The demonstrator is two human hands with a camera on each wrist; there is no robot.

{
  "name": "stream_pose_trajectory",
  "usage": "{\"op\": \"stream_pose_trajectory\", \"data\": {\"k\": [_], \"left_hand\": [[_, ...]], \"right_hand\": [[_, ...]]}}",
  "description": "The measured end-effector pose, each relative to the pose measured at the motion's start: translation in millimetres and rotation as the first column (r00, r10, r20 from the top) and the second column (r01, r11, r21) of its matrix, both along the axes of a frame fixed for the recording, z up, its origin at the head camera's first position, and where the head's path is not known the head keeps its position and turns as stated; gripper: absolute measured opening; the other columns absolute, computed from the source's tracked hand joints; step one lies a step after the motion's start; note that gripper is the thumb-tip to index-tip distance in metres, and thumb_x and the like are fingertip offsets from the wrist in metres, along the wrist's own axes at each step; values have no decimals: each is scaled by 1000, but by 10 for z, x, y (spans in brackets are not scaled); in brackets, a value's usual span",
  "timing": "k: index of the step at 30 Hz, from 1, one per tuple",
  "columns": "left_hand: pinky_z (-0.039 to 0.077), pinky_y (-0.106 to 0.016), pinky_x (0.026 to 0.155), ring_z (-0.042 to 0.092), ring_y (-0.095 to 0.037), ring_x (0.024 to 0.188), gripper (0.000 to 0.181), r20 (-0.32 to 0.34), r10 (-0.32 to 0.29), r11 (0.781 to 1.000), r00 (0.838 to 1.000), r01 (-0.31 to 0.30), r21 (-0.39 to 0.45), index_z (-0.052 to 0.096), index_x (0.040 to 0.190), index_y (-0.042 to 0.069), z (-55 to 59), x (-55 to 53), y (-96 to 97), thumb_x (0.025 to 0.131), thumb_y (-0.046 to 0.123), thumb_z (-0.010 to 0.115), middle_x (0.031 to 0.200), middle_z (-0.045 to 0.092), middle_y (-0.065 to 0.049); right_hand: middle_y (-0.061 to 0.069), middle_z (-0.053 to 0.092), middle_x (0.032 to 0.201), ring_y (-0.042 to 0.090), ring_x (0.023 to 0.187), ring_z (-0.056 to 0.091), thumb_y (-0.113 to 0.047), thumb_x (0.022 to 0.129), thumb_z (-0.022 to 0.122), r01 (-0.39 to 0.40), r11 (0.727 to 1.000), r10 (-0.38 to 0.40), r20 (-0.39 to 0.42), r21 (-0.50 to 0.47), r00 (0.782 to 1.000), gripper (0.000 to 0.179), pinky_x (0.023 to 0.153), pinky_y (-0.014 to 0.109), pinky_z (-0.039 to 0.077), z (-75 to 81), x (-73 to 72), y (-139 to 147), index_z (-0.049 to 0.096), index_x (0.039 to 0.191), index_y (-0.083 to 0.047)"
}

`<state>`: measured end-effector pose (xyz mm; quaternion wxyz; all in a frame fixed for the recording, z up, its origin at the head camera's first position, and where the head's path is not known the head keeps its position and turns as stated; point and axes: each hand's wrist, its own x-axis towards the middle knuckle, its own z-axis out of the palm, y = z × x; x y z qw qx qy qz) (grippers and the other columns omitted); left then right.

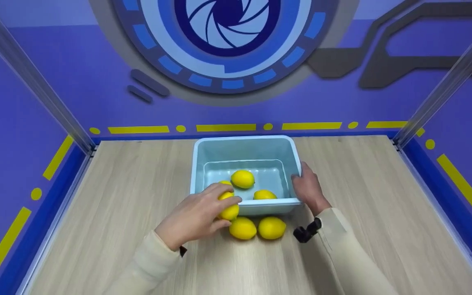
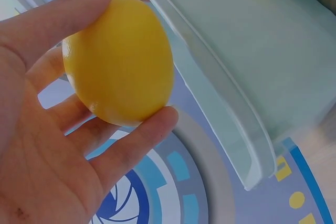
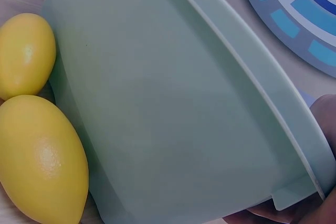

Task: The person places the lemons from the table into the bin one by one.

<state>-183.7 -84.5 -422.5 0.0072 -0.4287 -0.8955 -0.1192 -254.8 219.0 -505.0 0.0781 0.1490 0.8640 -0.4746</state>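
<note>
My left hand [image 1: 201,213] pinches a lemon [image 2: 121,61] between thumb and fingers, at the near rim of a pale blue-green plastic bin [image 1: 268,208]. With my right hand [image 1: 310,186] I grip the bin's right rim; only part of that hand shows in the right wrist view. Inside the bin lie a lemon [image 1: 243,179] near the middle, another lemon [image 1: 265,195] by the near wall, and a third yellow one partly hidden behind my left fingers. Two more lemons, a left one [image 1: 243,228] and a right one [image 1: 272,228], sit on the table against the bin's near side.
The wood-grain table [image 1: 137,172] is enclosed by purple-blue panels [image 1: 47,82] at the back and sides. Metal posts [image 1: 441,82] stand at the back corners. A small black device [image 1: 307,231] is strapped at my right wrist.
</note>
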Motion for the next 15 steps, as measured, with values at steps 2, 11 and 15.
{"op": "stream_pose_trajectory", "data": {"k": [2, 11, 15], "left_hand": [[56, -35, 90, 50, -19, 125, 47, 7, 3, 1000, 1000, -3, -3, 57, 132, 22, 2, -11, 1, 88, 32, 71, 135, 52, -4], [56, -36, 90, 51, -19, 124, 48, 15, 14, 1000, 1000, -14, -9, 57, 132, 23, 17, -43, -1, 87, 31, 71, 136, 52, -4], [57, -36, 85, 51, -19, 124, 48, -5, 16, 1000, 1000, -16, -17, 56, 132, 24, 19, -55, 5, 87, 31, 72, 135, 53, -4]], "right_hand": [[15, 36, 154, 32, 140, 37, -10, 101, 34, 3, 1000, -3, 6, 1, 1000, 49, 118, 53, 25, 0, 3, -1, 28, 149, -7], [16, 37, 152, 33, 139, 39, -9, 100, 33, 3, 1000, -3, 2, 23, 1000, 47, 118, 53, 26, 3, -2, -5, 30, 147, -7], [17, 39, 151, 34, 137, 40, -9, 99, 34, -2, 999, 2, -12, 40, 1000, 48, 118, 53, 26, 2, -1, 3, 31, 146, -5]]}}
